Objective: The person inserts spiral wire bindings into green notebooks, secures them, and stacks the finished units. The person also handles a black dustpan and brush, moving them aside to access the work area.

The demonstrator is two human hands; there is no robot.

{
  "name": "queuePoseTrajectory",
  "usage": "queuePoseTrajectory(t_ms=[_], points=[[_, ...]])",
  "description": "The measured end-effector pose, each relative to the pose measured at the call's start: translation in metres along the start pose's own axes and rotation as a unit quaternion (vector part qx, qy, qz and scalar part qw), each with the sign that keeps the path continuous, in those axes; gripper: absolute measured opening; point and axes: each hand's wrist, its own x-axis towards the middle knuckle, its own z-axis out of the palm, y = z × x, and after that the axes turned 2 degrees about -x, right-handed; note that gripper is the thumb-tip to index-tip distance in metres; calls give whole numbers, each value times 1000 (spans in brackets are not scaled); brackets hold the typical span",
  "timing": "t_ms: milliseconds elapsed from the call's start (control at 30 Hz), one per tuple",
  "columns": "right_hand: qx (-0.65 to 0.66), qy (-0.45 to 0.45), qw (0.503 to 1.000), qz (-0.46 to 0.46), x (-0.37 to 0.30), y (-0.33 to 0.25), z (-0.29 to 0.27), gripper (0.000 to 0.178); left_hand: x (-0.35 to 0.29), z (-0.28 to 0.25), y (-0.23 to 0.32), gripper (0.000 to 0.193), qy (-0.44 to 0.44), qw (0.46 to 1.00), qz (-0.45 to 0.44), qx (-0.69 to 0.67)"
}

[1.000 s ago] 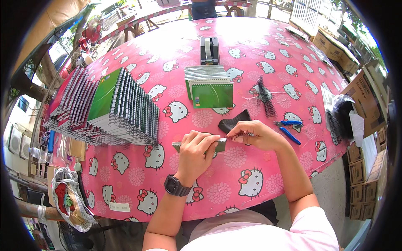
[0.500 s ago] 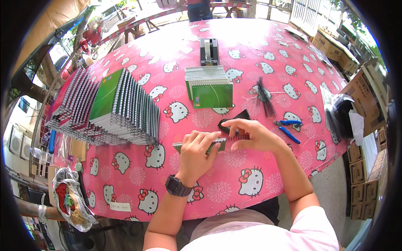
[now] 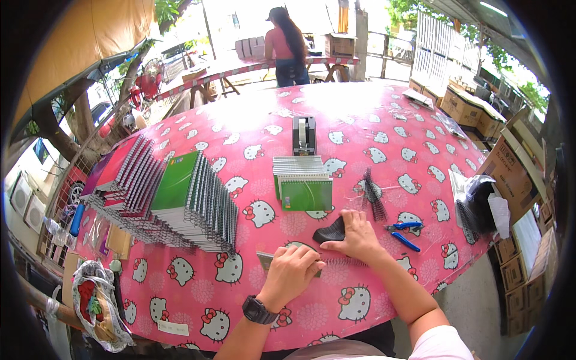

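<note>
My left hand [image 3: 294, 269] is closed on a small notebook [image 3: 264, 259], holding it at the near middle of the table; its fingers cover most of the cover. A thin dark spiral coil [image 3: 349, 261] runs out from the notebook's right end, beneath my right wrist. My right hand [image 3: 359, 239] grips a black wedge-shaped block [image 3: 330, 232], thumb on the near side and fingers over its right end. Beyond the hands stands a row of small green spiral notebooks [image 3: 307, 195]. Blue-handled cutters [image 3: 405, 235] and a bundle of loose black coils [image 3: 374, 195] lie to the right.
Tall stacks of green notebooks [image 3: 195, 204] and red notebooks [image 3: 123, 174] fill the left side. A tape dispenser [image 3: 304, 135] stands behind the small notebooks. More coils in plastic [image 3: 471, 219] lie at the right edge, near cardboard boxes [image 3: 510, 174]. A person [image 3: 287, 45] stands at a far table.
My right hand has left the coil and come down on the black block. My left hand keeps its hold on the notebook. The view has tilted up, showing the far person.
</note>
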Motion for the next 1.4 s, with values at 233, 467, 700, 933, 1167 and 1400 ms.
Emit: queuePoseTrajectory(t_ms=[233,467,700,933,1167,1400], points=[[170,-40,983,-46,-1,13,-12,68,2,-14,-16,27,55,997,7,46],[471,-287,825,-123,-7,24,-21,46,0,6,-15,23,87,996,29,8],[427,-239,852,-185,-2,15,-20,39,1,6,-15,49,105,994,-19,-37],[433,-219,848,-211,-2,13,-15,44,-1,5,-20,76,69,997,-26,-36],[522,-223,812,-139,-5,10,-23,46,-4,7,-64,79,115,897,-187,-384],[633,-240,725,-126,-7,14,-23,48,-3,28,-61,37,56,803,-188,-563]])
